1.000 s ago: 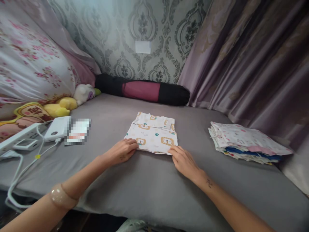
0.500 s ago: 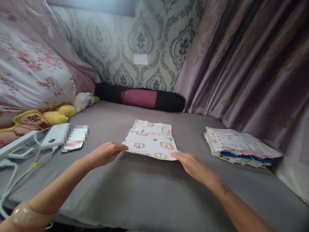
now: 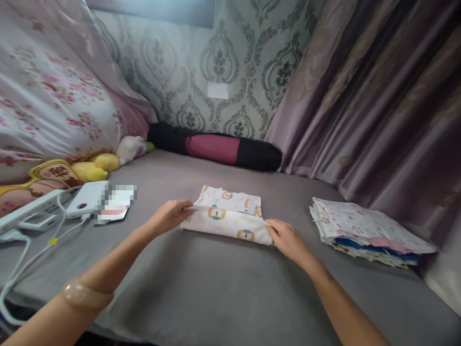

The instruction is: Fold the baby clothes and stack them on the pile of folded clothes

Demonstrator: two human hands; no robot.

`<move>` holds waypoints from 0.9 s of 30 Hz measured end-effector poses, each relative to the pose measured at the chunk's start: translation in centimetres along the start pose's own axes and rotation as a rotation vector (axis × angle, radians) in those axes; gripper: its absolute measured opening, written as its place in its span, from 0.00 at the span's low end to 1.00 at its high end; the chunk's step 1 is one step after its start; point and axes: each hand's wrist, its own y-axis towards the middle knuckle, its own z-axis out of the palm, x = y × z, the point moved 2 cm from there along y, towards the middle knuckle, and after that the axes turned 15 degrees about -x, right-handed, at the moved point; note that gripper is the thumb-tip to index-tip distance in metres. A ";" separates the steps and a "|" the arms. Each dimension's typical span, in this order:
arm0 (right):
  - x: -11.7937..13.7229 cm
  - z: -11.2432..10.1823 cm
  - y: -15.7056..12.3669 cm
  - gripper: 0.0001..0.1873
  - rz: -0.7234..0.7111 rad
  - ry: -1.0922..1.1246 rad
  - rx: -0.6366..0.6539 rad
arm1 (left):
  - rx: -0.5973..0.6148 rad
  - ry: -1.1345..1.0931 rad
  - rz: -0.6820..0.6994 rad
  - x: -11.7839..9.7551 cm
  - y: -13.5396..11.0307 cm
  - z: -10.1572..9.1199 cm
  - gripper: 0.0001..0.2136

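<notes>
A white garment [image 3: 226,227] printed with orange lion faces lies on the grey bed sheet [image 3: 216,293], its near part folded up over the rest. Pinched between the fingers of my left hand [image 3: 173,215] is the left end of the folded edge. My right hand [image 3: 287,239] grips the same edge at its right end. Between the hands the edge is stretched fairly straight, slightly raised. The far part of the garment rests flat behind it.
On the right sits a stack of folded clothes [image 3: 363,223]. At left are a power strip [image 3: 32,211], a white charger box [image 3: 88,199], a blurred phone-like item [image 3: 117,204] and cables. Plush toys [image 3: 95,167] and a black-and-maroon bolster [image 3: 212,147] line the back.
Both hands have lifted the garment's near edge and carried it away from me, folding it over the middle. The camera view has shifted slightly.
</notes>
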 end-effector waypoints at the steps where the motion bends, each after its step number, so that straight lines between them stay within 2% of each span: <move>1: -0.2 0.5 0.6 0.16 0.026 -0.033 -0.026 | -0.028 0.013 -0.037 0.1 0.6 0.5 0.14; 6: -1.1 3.1 3.2 0.16 0.200 -0.214 -0.079 | -0.110 0.090 -0.148 0.2 2.9 3.1 0.14; 11: -1.9 5.0 5.7 0.16 0.317 -0.317 -0.079 | -0.159 0.177 -0.191 0.0 5.1 5.2 0.13; 19: -2.2 6.1 8.2 0.16 0.415 -0.309 -0.103 | -0.175 0.274 -0.213 -0.2 7.6 6.9 0.12; 27: -2.5 7.0 9.1 0.16 0.426 -0.305 -0.171 | -0.206 0.276 -0.197 -0.2 9.1 8.2 0.12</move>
